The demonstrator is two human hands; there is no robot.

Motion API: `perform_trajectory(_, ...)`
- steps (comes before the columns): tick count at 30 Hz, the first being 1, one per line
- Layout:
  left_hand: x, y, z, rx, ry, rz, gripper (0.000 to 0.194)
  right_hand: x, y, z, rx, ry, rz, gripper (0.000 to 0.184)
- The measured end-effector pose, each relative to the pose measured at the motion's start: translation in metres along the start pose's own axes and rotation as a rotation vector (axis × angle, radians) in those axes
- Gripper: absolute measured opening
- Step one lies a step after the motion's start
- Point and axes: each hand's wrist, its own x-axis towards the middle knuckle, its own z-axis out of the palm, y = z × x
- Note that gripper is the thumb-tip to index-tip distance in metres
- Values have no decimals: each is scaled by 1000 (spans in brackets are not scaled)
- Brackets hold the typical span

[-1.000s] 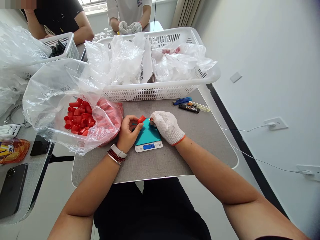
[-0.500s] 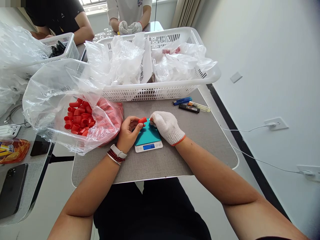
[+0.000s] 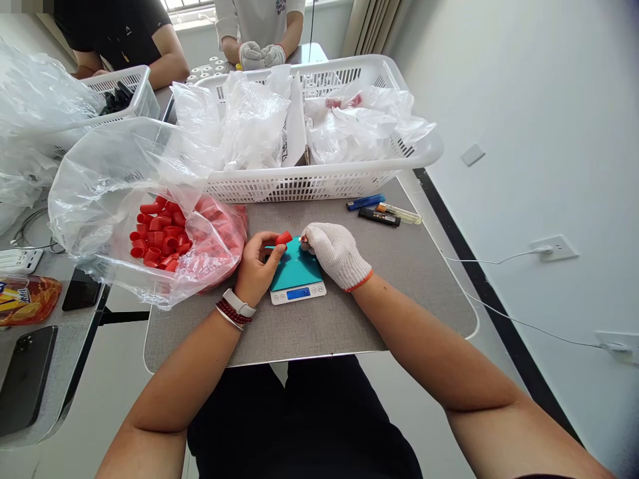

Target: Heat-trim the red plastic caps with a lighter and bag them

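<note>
A short red pipe elbow (image 3: 284, 238) is pinched between the thumb and fingers of my bare left hand (image 3: 259, 263), above the left part of a small digital scale (image 3: 298, 293). The scale has a teal top (image 3: 294, 271) and a lit display. My right hand (image 3: 332, 253), in a white knitted glove, is closed with its fingertips just right of the elbow, over the scale's far right corner. A small, partly reddish thing pokes from those fingertips, mostly hidden. Left of my left hand lies an open clear bag (image 3: 104, 223) full of red elbows (image 3: 158, 234).
Behind the scale stands a wide white basket (image 3: 319, 183) of plastic bags. Blue (image 3: 365, 201), black (image 3: 378, 217) and yellowish (image 3: 399, 213) slim tools lie at right. A side table at left bears a phone (image 3: 27, 379) and a bottle (image 3: 30, 299). Two people sit opposite.
The red elbow has tilted and shifted slightly in my left fingers. My right fingertips have turned a little, so the small thing shows more. The digits on the scale's display differ.
</note>
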Motion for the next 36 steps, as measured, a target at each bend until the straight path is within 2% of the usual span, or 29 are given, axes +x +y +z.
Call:
perform_trajectory(4, 0, -1, 1, -12, 14, -6, 28, 0, 0, 0, -4, 0, -14, 44)
perform_trajectory(12, 1, 4, -4, 129, -28, 128, 24, -1, -2, -1, -10, -1, 0, 45)
perform_trajectory(14, 1, 3, -3, 88, -20, 103, 25, 0, -2, -1, -8, 1, 6, 44)
perform_trajectory(19, -1, -1, 2, -104, -2, -58, 33, 0, -2, -1, -4, 2, 7, 43)
perform_trajectory(21, -1, -2, 4, -129, 4, -75, 36, 0, -1, 0, 10, 5, 18, 42)
perform_trajectory(31, 0, 1, 1, 55, 32, 8, 24, 0, 1, 0, 6, -1, 2, 43)
perform_trajectory(36, 1, 4, -1, 157, 19, 93, 19, 0, -1, -1, 5, -2, -5, 44)
